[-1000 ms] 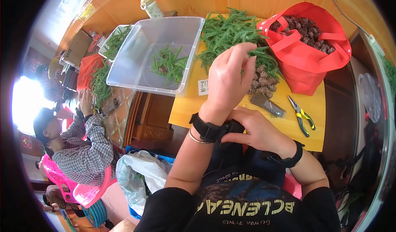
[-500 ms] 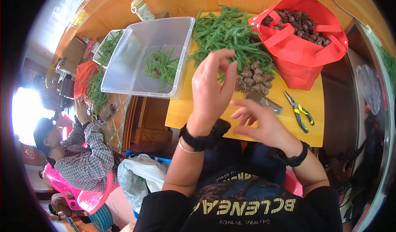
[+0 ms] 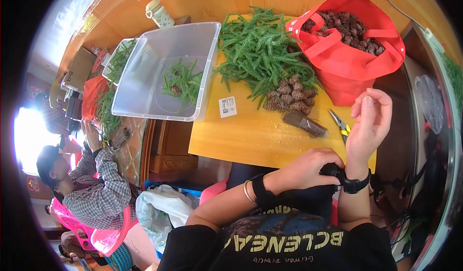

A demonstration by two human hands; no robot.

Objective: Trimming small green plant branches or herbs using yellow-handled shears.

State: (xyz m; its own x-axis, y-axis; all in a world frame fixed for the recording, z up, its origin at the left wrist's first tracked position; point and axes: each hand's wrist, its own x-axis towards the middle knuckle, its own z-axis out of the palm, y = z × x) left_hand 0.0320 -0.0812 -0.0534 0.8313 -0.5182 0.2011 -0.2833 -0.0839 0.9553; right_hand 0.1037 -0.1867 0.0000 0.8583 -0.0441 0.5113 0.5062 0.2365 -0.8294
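Note:
My left hand (image 3: 311, 169) reaches across to my right wrist, its fingers closed around the black device on a wristband (image 3: 333, 172) there. Raised over the board's right end, my right hand (image 3: 370, 121) is loosely open with bent fingers and holds nothing. Behind it lie pliers (image 3: 340, 124) with yellow and black handles, partly covered by the hand. A bundle of thin brown stems (image 3: 305, 123) in clear wrap rests on the yellow board (image 3: 231, 143). Beyond it are a pile of pine cones (image 3: 292, 96) and a heap of green needle sprigs (image 3: 260, 49).
A red bag (image 3: 345, 78) full of pine cones stands at the far right. On the left is a clear plastic bin (image 3: 144, 78) holding sprigs and a cone. A white label (image 3: 227, 106) lies between. Another person (image 3: 96, 194) sits at the left.
My left hand has come down from above the board to my right wrist. My right hand has lifted and moved right, before the pliers. The label has come into sight.

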